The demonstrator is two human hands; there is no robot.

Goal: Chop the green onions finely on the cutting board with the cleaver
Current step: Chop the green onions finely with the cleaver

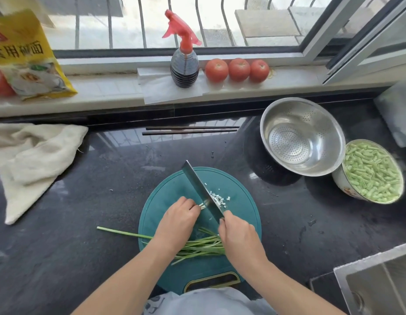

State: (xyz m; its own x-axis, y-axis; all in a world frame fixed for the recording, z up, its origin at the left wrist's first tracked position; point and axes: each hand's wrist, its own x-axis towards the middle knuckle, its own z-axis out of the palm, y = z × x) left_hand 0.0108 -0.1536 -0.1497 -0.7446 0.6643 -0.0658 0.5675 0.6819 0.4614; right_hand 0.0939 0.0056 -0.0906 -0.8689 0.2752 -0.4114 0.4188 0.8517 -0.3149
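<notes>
A round teal cutting board (174,189) lies on the dark counter in front of me. A bundle of green onions (202,246) runs across it, green tops trailing off the left edge, white ends under my fingers. My left hand (178,221) presses the white ends down with curled fingertips. My right hand (239,237) grips the handle of the cleaver (203,192), whose blade stands edge-down right against my left fingertips. A small pile of chopped white bits (219,198) sits just right of the blade.
A steel colander (302,136) and a bowl of cut green beans (372,171) stand at the right. Chopsticks (190,130) lie behind the board, a cloth (31,155) at the left, a sink (379,280) at lower right. A spray bottle (185,64) and tomatoes (238,69) occupy the sill.
</notes>
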